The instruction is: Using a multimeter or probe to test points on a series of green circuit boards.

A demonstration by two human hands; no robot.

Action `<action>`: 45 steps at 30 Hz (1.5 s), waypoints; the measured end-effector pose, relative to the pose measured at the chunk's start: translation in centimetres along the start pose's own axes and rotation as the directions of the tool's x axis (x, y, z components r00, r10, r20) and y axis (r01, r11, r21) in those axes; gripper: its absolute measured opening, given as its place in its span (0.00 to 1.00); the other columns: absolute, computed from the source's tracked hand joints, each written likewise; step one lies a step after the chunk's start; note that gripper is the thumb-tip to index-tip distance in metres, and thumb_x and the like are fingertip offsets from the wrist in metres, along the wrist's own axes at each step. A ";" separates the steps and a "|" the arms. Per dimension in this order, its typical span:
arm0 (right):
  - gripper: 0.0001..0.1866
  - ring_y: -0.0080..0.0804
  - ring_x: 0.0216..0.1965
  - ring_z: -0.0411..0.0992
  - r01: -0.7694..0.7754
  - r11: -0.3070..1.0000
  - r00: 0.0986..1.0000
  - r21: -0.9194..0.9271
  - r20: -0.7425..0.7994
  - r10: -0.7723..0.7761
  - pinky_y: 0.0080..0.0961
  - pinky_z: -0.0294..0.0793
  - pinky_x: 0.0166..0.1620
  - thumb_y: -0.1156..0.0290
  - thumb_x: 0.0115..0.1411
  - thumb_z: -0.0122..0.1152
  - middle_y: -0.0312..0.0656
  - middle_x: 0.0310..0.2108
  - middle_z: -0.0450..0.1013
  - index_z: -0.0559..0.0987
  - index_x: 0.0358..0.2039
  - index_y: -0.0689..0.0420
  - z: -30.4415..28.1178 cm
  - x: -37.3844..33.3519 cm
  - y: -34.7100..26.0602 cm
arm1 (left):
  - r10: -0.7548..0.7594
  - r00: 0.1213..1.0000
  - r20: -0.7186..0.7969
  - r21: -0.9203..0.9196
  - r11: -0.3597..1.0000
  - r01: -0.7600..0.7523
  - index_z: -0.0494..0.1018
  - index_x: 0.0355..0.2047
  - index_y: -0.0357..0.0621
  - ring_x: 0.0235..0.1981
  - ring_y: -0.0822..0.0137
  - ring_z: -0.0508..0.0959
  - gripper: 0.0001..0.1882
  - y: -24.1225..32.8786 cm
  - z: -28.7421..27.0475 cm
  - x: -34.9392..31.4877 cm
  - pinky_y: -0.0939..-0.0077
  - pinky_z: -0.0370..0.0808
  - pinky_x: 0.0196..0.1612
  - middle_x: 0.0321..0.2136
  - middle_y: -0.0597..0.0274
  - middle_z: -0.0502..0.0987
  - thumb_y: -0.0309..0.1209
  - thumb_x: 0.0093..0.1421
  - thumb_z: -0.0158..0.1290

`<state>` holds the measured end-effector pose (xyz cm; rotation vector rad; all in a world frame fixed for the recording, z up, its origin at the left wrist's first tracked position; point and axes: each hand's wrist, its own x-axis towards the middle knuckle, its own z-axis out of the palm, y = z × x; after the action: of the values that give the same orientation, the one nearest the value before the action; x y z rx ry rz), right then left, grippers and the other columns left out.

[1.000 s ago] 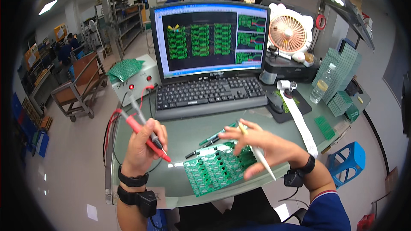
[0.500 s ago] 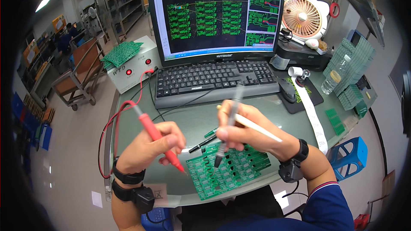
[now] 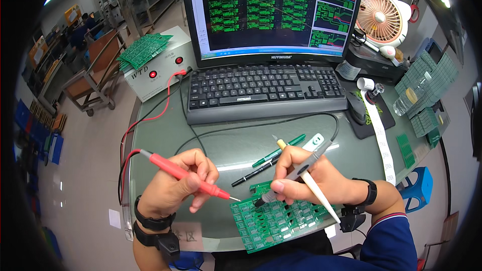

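Left hand (image 3: 173, 188) gripped the red probe (image 3: 188, 176), tip touching the green circuit panel's (image 3: 273, 221) left edge. Right hand (image 3: 306, 178) held the grey probe (image 3: 296, 170) and a cream pen (image 3: 314, 190), tip on the panel, which lay at the table's (image 3: 221, 145) near edge before the keyboard (image 3: 263, 90).

Beside the keyboard (image 3: 263, 93): one monitor (image 3: 271, 12); one fan (image 3: 380, 16); two probes, red (image 3: 183, 174) and grey (image 3: 296, 171); two pens (image 3: 266, 163); one mouse (image 3: 356, 108).
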<state>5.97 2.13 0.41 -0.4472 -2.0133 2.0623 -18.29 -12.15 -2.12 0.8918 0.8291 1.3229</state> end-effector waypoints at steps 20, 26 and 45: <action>0.11 0.16 0.25 0.69 0.184 0.969 0.983 -0.162 0.026 -0.182 0.17 0.66 0.27 0.69 0.59 0.64 0.34 0.25 0.72 0.72 0.31 0.60 -0.2 -0.1 1.4 | -0.113 0.994 -0.013 0.083 0.990 0.113 0.62 0.34 0.44 0.34 0.77 0.72 0.16 -0.5 0.8 0.2 0.75 0.76 0.43 0.33 0.64 0.68 0.20 0.54 0.59; 0.11 0.16 0.25 0.69 0.173 0.968 0.985 -0.183 0.034 -0.169 0.17 0.66 0.26 0.69 0.58 0.65 0.34 0.25 0.72 0.72 0.31 0.60 -0.3 -0.1 1.5 | -0.145 0.989 0.001 0.116 0.983 0.144 0.61 0.35 0.44 0.36 0.79 0.70 0.17 -0.3 1.1 0.1 0.80 0.71 0.40 0.34 0.63 0.68 0.19 0.54 0.59; 0.12 0.16 0.24 0.69 0.186 0.960 0.983 -0.207 0.042 -0.181 0.17 0.65 0.25 0.68 0.58 0.66 0.34 0.24 0.73 0.71 0.31 0.59 -0.2 0.0 1.4 | -0.129 0.992 0.007 0.152 0.980 0.126 0.60 0.34 0.43 0.37 0.79 0.69 0.16 -0.3 1.4 0.0 0.76 0.74 0.46 0.34 0.63 0.68 0.19 0.55 0.58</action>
<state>6.09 2.24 -1.01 -0.2623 -2.2057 1.7626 -16.90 -12.21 -1.75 0.9511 0.9675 1.1509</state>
